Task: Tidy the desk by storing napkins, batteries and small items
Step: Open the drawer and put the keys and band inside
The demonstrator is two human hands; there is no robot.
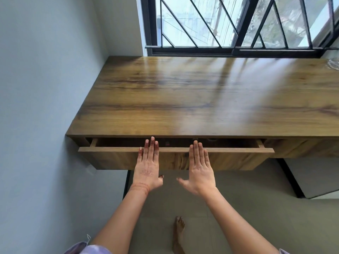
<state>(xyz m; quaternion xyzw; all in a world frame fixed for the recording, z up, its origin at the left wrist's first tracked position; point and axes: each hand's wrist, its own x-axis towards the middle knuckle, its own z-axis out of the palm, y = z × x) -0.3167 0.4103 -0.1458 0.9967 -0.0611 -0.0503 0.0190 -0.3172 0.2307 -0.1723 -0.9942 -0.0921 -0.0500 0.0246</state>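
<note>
Head view: 2 hands press flat on the front of 1 drawer [110,157], which stands out by a narrow gap from under the tabletop [183,99]. The left hand [147,167] and right hand [200,171] lie side by side, apart, thumbs spread toward each other. The fingers [151,147] are straight and released, grasping nothing, their tips reaching over the drawer's top edge. Beyond the fingertips the gap is dark, and what is stored there cannot be made out. Farther on, the tabletop runs to 1 barred window [238,24]. Left of the fingers it ends against the wall [36,88]. Far right of the fingers, 1 clear glass thing [334,64] is cut off by the frame. Below the wrists, 1 bare foot [178,228] stands on the floor [238,208].
</note>
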